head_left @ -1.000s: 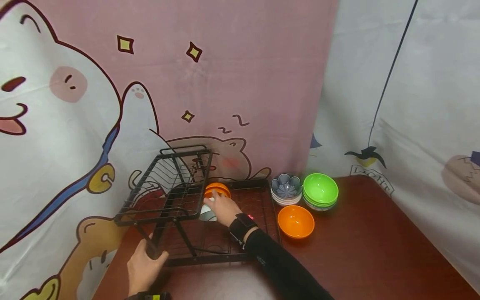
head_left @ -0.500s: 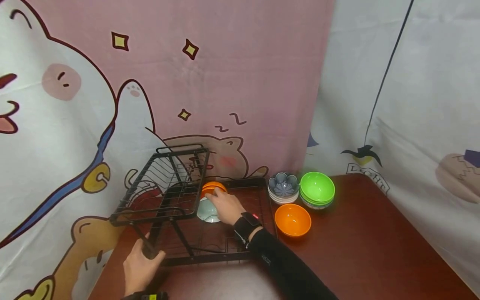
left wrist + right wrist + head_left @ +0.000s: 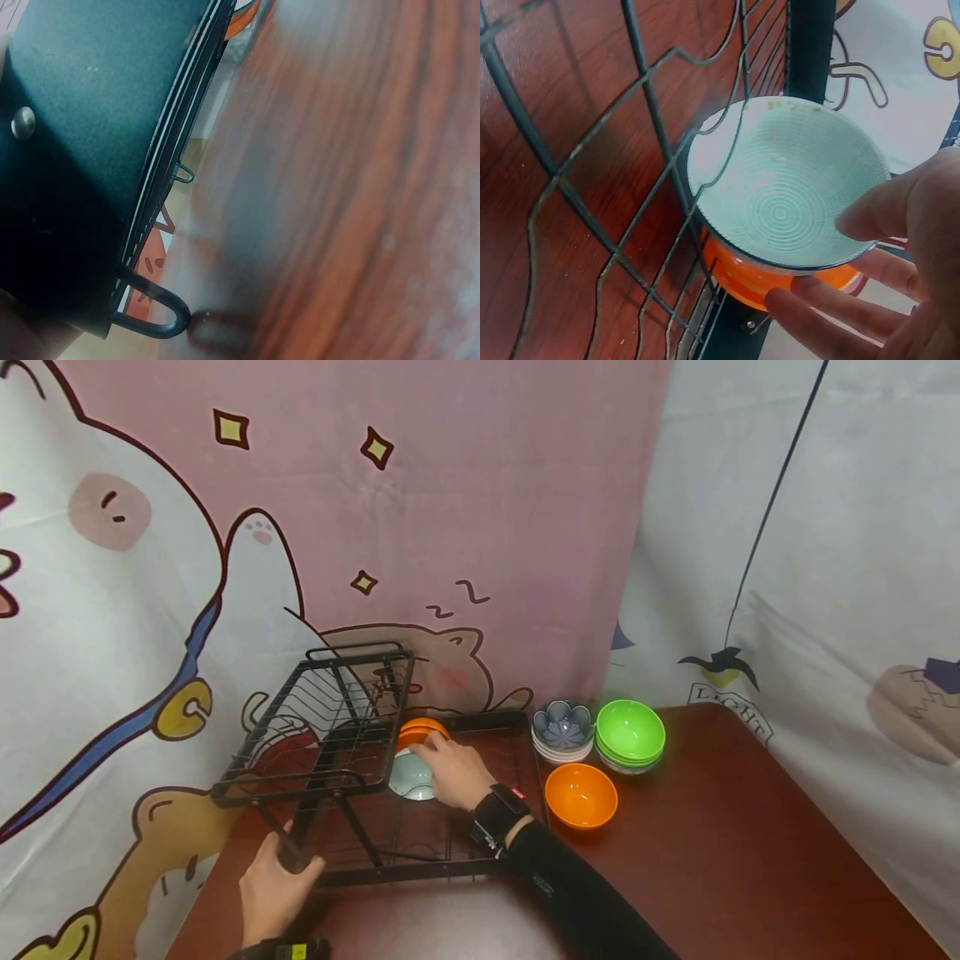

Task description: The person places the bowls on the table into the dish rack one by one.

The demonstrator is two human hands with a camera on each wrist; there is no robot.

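Note:
A pale green bowl (image 3: pixel 780 187) with ringed ribbing stands tilted on edge among the wires of a black dish rack (image 3: pixel 420 868). My right hand (image 3: pixel 453 768) pinches its rim, thumb (image 3: pixel 877 214) on the inner face and fingers behind. Right behind it, orange bowls (image 3: pixel 422 732) sit in the rack, partly hidden by the hand and the pale green bowl. At the rack's near left corner my left hand (image 3: pixel 273 881) grips the black frame, fingers curled round it. The left wrist view shows mostly the rack's dark side panel (image 3: pixel 97 112).
Right of the rack are a single orange bowl (image 3: pixel 581 796), a stack with a grey flower-shaped bowl (image 3: pixel 562 727) on top, and a stack of green bowls (image 3: pixel 630 731). The rack's raised upper shelf (image 3: pixel 315 727) overhangs the left side. A printed cloth (image 3: pixel 465 510) hangs behind the brown table (image 3: pixel 720 852).
My right hand has shifted slightly right, and more of the pale green bowl shows. My left hand keeps its grip on the rack. The head view has drifted a little.

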